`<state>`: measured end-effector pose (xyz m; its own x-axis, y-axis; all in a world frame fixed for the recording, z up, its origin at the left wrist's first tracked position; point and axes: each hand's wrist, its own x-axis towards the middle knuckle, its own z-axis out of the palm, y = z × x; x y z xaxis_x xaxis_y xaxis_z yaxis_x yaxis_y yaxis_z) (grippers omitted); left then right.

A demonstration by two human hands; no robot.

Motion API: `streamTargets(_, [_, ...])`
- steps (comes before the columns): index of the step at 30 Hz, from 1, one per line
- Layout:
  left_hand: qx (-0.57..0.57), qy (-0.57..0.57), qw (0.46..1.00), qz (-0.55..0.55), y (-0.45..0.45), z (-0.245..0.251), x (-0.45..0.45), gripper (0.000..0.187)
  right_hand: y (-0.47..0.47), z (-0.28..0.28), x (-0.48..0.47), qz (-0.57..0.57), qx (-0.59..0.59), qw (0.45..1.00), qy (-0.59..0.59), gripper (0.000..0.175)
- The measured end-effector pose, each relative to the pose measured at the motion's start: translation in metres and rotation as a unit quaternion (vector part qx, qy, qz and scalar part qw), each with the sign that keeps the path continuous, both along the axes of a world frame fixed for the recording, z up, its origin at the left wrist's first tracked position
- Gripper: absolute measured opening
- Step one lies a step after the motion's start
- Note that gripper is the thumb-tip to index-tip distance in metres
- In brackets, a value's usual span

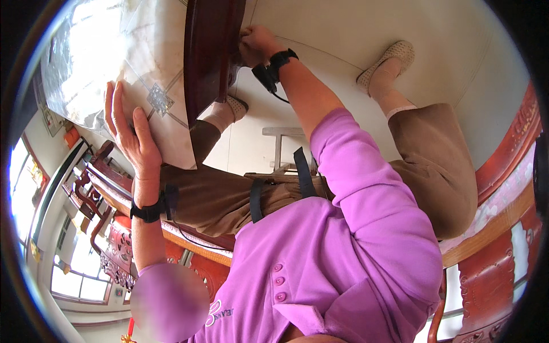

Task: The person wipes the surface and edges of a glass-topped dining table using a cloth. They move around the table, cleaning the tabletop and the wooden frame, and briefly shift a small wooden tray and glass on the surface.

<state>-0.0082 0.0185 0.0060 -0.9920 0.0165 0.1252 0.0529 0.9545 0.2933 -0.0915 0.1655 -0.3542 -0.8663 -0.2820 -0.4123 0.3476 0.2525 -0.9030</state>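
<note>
My left hand (pixel 134 133) lies palm down on the tabletop (pixel 173 143), fingers slightly spread and holding nothing. A clear, shiny plastic cover over a pale surface with crossing grey lines and a diamond-shaped motif makes up this top. My right hand (pixel 259 40) is low beside the dark red-brown wooden side (pixel 210 47) of the table, fingers curled close to the wood. Whether it grips anything there is hidden by the table edge and the hand itself. Both wrists wear black straps, and a small black device (pixel 266 78) hangs at the right one.
I sit on a carved wooden bench (pixel 493 244) with a patterned cushion. My feet, in perforated slip-on shoes (pixel 386 64), stand apart on the pale floor (pixel 326 25). A small grey wooden frame (pixel 279 145) is between my legs. Carved furniture (pixel 118 244) stands at left.
</note>
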Motion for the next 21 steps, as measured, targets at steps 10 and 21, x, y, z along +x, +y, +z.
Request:
streamTargets(10, [-0.007, 0.012, 1.000, -0.011, 0.000, 0.000, -0.001, 0.048, 0.007, -0.010, -0.002, 0.105, -0.142, 0.984, -0.030, 0.037])
streamTargets(21, [-0.025, 0.084, 0.996, -0.020, -0.012, -0.008, -0.002, 0.046, -0.012, 0.082, 0.100, -0.220, -0.441, 0.837, -0.237, 0.020])
